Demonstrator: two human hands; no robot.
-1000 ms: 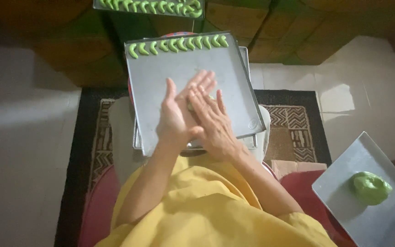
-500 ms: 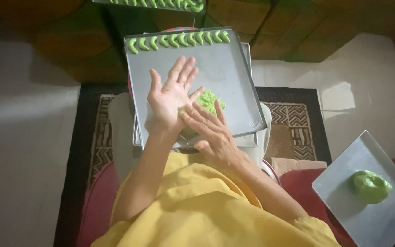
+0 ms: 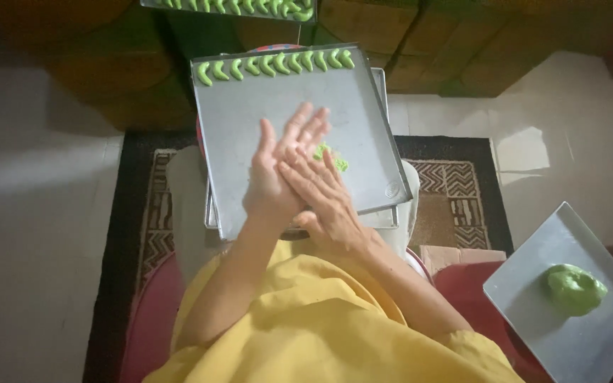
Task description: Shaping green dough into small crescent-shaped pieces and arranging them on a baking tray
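Note:
My left hand (image 3: 278,170) and my right hand (image 3: 321,195) meet palm to palm over a grey metal baking tray (image 3: 363,106). A small piece of green dough (image 3: 331,156) shows between the palms, near my right fingertips. Along the tray's far edge lies a row of several green crescent-shaped dough pieces (image 3: 274,64). My yellow sleeves fill the bottom of the view.
A second tray with green crescents (image 3: 250,7) sits at the top edge. At the lower right, a smaller metal tray (image 3: 526,305) carries a lump of green dough (image 3: 575,288). More trays are stacked under the main one, above a patterned dark rug (image 3: 455,191).
My hands rubbed together, slid apart so the green dough showed on my right palm, and have now come back together over it.

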